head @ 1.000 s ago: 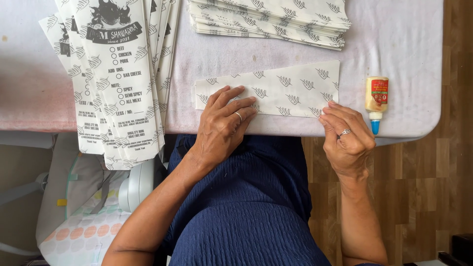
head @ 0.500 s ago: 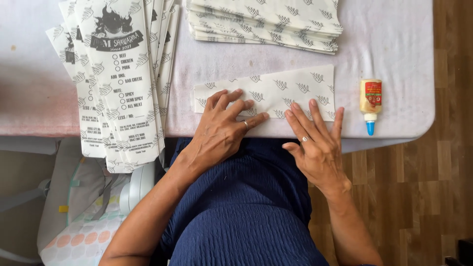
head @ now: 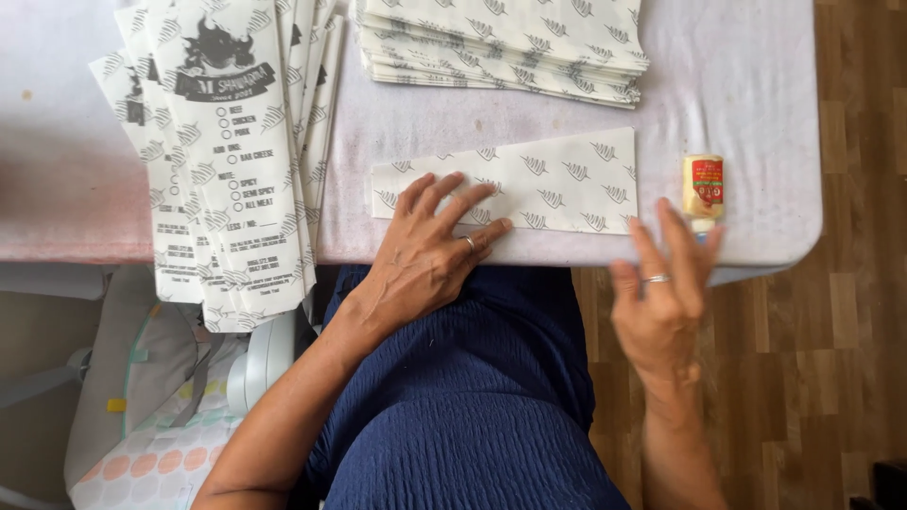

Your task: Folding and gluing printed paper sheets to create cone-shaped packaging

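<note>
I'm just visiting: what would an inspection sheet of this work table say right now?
Surface: pale covered table.
Job's things: folded patterned paper piece lying flat; small glue bottle beside it.
Clutter: printed paper sleeves hanging over the edge; second paper stack at the back.
Grippers: left hand pressing the paper; right hand open, off the paper, near the bottle.
Cables: nothing seen.
Surroundings: wooden floor; padded seat.
</note>
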